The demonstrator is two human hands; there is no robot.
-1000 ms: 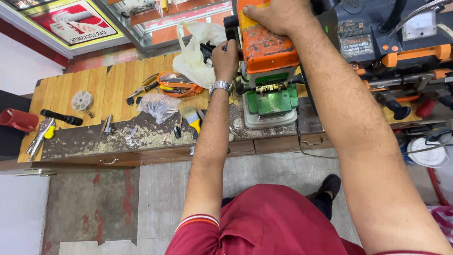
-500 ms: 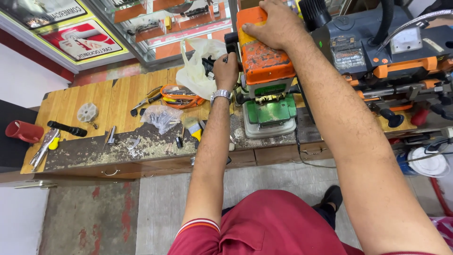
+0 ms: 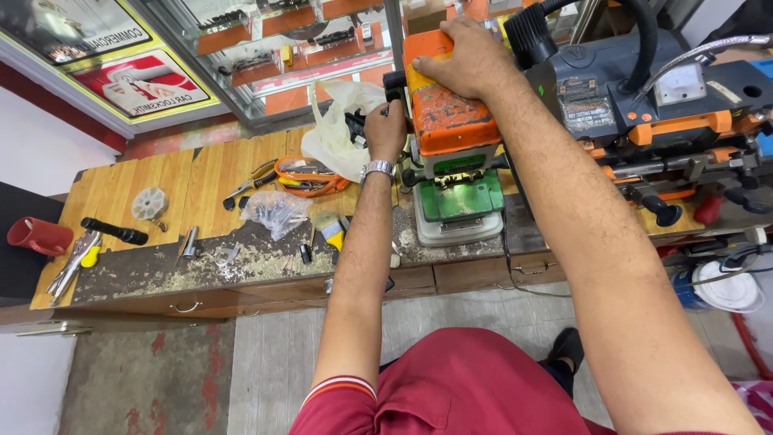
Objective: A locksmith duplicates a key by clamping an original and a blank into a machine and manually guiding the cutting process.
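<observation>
At the far left of the wooden workbench [image 3: 173, 173] stands a red cup [image 3: 38, 236], with a black handle [image 3: 113, 231], pliers [image 3: 250, 184] and a small brush [image 3: 330, 228] further along. The left hand [image 3: 386, 129] is closed around a black knob [image 3: 394, 80] on the left side of the orange key-cutting machine [image 3: 447, 121], which sits mid-bench. The right hand [image 3: 467, 60] lies palm-down, gripping the machine's top cover
</observation>
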